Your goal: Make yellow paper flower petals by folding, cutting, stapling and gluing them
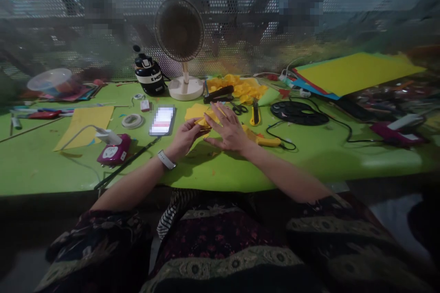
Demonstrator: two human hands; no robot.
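My left hand (185, 136) is closed in a pinch on a small piece of yellow paper (204, 123) above the green table. My right hand (227, 129) reaches over it from the other side, fingers stretched and spread, some seeming to touch the paper; the contact is partly hidden. Behind the hands lies another flat piece of yellow paper (195, 110). Just right of my right hand is a yellow glue gun (268, 141), partly covered. Beyond are black scissors (240, 109), a yellow cutter knife (255, 113) and a black stapler (219, 94).
A phone (162, 120), a tape roll (132, 121) and a purple power adapter (115, 150) lie left. At the back stand a fan (185, 87) and a dark bottle (149, 78), near crumpled yellow paper (247, 87). A black palette (299, 113) and cables lie right.
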